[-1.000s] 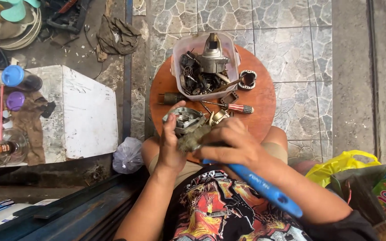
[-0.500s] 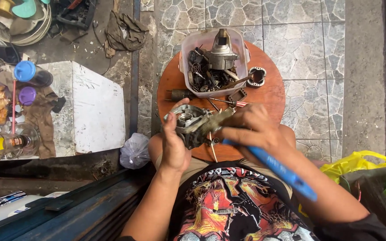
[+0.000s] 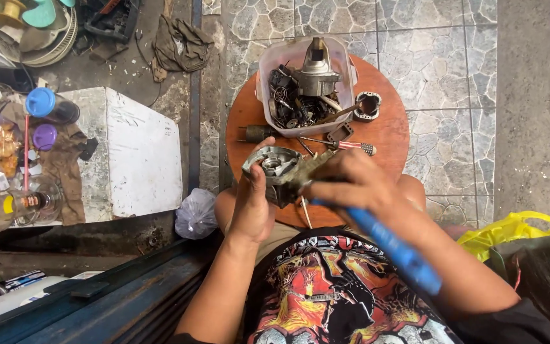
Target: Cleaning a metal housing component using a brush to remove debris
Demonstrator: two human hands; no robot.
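**Metal part held over the round table**

Metal part (image 3: 275, 171), grey and round, sits in my left hand (image 3: 253, 202) near the middle of the frame. My left fingers wrap tight around its side, and I think I hold it this way so it stays put while I work on it. Its open round face points up toward me, so I can look inside. It is about as wide as it is long, so I cannot pick out a long side.

My right hand (image 3: 351, 181) is closed around a tool with a blue handle (image 3: 393, 245). The tool's long line runs from the lower right of the frame up and left to the part. Its tip meets the part, but my fingers hide just where.

Above my hands is the round brown table (image 3: 393, 130). A clear plastic tub (image 3: 265, 95) full of dark metal bits stands on it in the upper middle. A small screwdriver (image 3: 345, 145) lies just below the tub, close by so I can grab it, I guess.
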